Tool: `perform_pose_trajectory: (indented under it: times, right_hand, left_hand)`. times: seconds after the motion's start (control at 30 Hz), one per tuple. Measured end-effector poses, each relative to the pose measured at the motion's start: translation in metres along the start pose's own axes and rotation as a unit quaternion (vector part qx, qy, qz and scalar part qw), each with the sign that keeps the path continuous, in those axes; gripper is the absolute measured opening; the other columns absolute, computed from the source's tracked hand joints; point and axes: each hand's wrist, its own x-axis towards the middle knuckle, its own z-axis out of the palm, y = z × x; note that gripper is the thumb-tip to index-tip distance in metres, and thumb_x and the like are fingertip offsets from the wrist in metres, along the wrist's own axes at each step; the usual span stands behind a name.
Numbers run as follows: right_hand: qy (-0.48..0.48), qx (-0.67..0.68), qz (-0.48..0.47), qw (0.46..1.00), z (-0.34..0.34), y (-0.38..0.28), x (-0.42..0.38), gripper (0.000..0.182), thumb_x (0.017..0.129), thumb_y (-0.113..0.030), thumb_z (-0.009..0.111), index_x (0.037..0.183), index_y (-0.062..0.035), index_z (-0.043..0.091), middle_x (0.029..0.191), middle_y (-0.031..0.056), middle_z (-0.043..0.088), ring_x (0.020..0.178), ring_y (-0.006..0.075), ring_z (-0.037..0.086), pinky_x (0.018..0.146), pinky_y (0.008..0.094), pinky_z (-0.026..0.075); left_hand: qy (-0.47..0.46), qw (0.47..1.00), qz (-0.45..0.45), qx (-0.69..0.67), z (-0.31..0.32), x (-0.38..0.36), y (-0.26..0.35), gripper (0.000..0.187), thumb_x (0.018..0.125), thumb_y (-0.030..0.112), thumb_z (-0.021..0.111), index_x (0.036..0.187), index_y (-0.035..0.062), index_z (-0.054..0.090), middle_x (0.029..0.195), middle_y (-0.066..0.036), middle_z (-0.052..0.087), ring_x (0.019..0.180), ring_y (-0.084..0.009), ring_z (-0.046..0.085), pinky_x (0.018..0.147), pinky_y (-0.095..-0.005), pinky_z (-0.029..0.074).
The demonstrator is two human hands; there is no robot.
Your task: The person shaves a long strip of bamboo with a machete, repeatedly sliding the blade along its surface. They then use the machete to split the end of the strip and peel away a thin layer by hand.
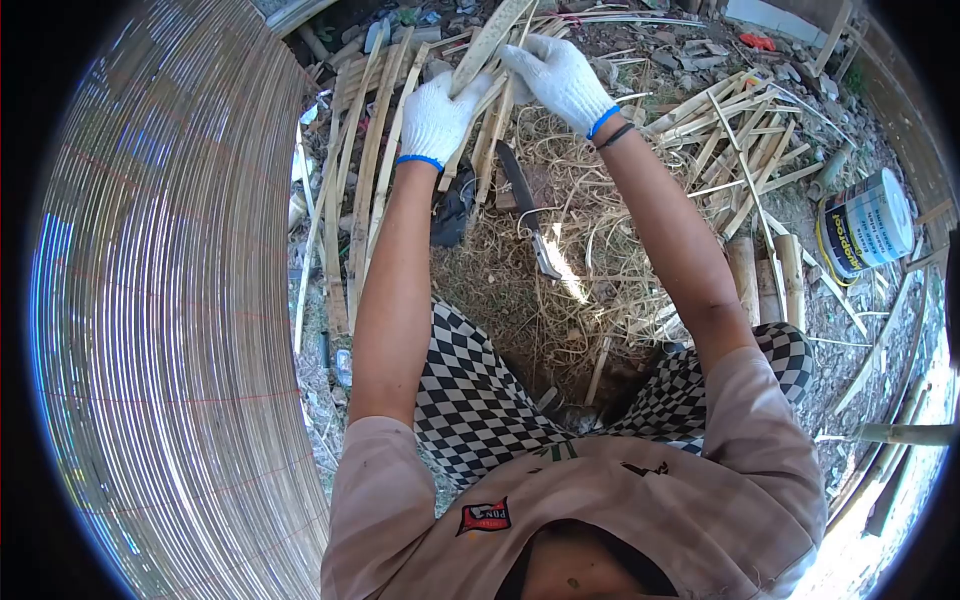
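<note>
Both hands wear white knit gloves with blue cuffs and are stretched out at the top of the view. My left hand (435, 122) is closed round a pale bamboo strip (490, 42) that slants up to the top edge. Close beside it, my right hand (562, 80) has its fingertips at the strips; exactly what it grips cannot be made out. Below the hands a large knife (520, 185) with a dark blade lies on the ground among shavings, its handle toward me.
A bamboo slat screen (190, 300) stands along the left. Long split strips (375, 150) lie beside it. More strips (745, 140) are piled at the right, near a white paint bucket (868, 225). Curly shavings (600, 260) cover the ground between my legs.
</note>
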Motion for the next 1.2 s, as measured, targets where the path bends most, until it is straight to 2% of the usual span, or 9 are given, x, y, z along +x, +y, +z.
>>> perform_pose_trajectory:
  times: [0.4,0.5,0.67,0.73,0.8,0.87,1.03,1.07,1.2]
  right_hand:
    - [0.253,0.035,0.164,0.953,-0.071,0.055,-0.016,0.046,0.098,-0.040,0.064,0.115,0.0023,0.072,0.078,0.0088,0.072,0.070,0.0149,0.070,0.065,0.0321,0.055]
    - [-0.082,-0.079,0.128,0.985,-0.034,0.027,-0.037,0.047,0.099,-0.040,0.061,0.108,0.0050,0.071,0.079,0.0081,0.071,0.070,0.0212,0.069,0.069,0.0344,0.054]
    - [0.376,0.123,0.088,0.914,-0.172,0.116,-0.045,0.036,0.102,-0.035,0.060,0.093,-0.0015,0.067,0.071,0.0030,0.061,0.058,0.0110,0.054,0.054,0.0301,0.045]
    - [0.549,0.159,0.174,0.802,-0.185,0.105,-0.053,0.038,0.101,-0.038,0.059,0.097,-0.0006,0.068,0.072,0.0037,0.062,0.060,0.0112,0.056,0.054,0.0309,0.046]
    - [0.352,0.047,0.223,0.908,-0.168,0.114,-0.065,0.047,0.097,-0.046,0.064,0.100,0.0008,0.069,0.073,0.0060,0.064,0.060,0.0125,0.060,0.053,0.0321,0.048]
    - [0.116,-0.427,0.278,0.853,-0.122,0.103,-0.066,0.075,0.083,-0.059,0.075,0.123,0.0034,0.064,0.102,0.0268,0.072,0.099,0.0368,0.072,0.087,0.0448,0.057]
    - [0.101,-0.144,0.123,0.977,-0.016,0.025,-0.060,0.088,0.086,-0.062,0.074,0.137,0.0071,0.054,0.112,0.0213,0.071,0.104,0.0318,0.071,0.089,0.0389,0.057]
    - [0.036,0.109,0.155,0.981,-0.006,0.017,-0.056,0.075,0.092,-0.055,0.072,0.131,0.0069,0.057,0.104,0.0178,0.072,0.090,0.0264,0.074,0.076,0.0352,0.060]
    - [0.003,0.297,0.178,0.938,0.002,0.016,-0.050,0.056,0.097,-0.041,0.068,0.124,0.0080,0.061,0.096,0.0163,0.073,0.076,0.0227,0.074,0.068,0.0320,0.060]
  left_hand:
    - [-0.107,0.985,-0.024,0.135,0.008,0.006,-0.017,0.071,0.089,0.072,0.057,0.108,0.0066,0.074,0.096,-0.024,0.073,0.095,-0.0408,0.069,0.086,-0.0517,0.053]
    - [-0.109,0.985,-0.021,0.129,0.014,0.002,-0.021,0.071,0.089,0.071,0.058,0.112,0.0062,0.074,0.096,-0.025,0.072,0.096,-0.0415,0.069,0.088,-0.0512,0.053]
    - [-0.101,0.986,-0.127,0.040,-0.037,-0.003,-0.065,0.078,0.088,0.074,0.057,0.110,0.0021,0.076,0.100,-0.027,0.073,0.098,-0.0431,0.069,0.087,-0.0475,0.053]
    - [-0.088,0.983,-0.157,0.031,-0.038,-0.007,-0.080,0.079,0.088,0.075,0.058,0.108,0.0012,0.076,0.088,-0.024,0.073,0.087,-0.0374,0.072,0.081,-0.0440,0.054]
    - [-0.189,0.940,-0.267,-0.093,-0.039,-0.009,-0.062,0.078,0.089,0.075,0.058,0.101,-0.0011,0.075,0.074,-0.016,0.067,0.072,-0.0271,0.068,0.070,-0.0397,0.052]
    - [-0.202,0.949,-0.217,-0.108,-0.027,-0.001,-0.066,0.077,0.091,0.074,0.056,0.092,-0.0016,0.070,0.066,-0.006,0.057,0.063,-0.0208,0.058,0.059,-0.0376,0.045]
    - [-0.338,0.902,-0.212,-0.164,-0.029,-0.009,-0.016,0.077,0.092,0.075,0.052,0.090,-0.0003,0.066,0.069,-0.010,0.060,0.066,-0.0218,0.059,0.065,-0.0379,0.048]
    - [-0.362,0.911,-0.169,-0.107,-0.028,-0.011,-0.004,0.073,0.093,0.072,0.054,0.095,0.0002,0.068,0.071,-0.008,0.060,0.066,-0.0192,0.058,0.064,-0.0363,0.047]
    - [-0.391,0.920,-0.039,0.018,-0.030,-0.018,0.009,0.049,0.091,0.048,0.071,0.111,0.0035,0.072,0.081,-0.006,0.067,0.068,-0.0147,0.058,0.066,-0.0333,0.048]
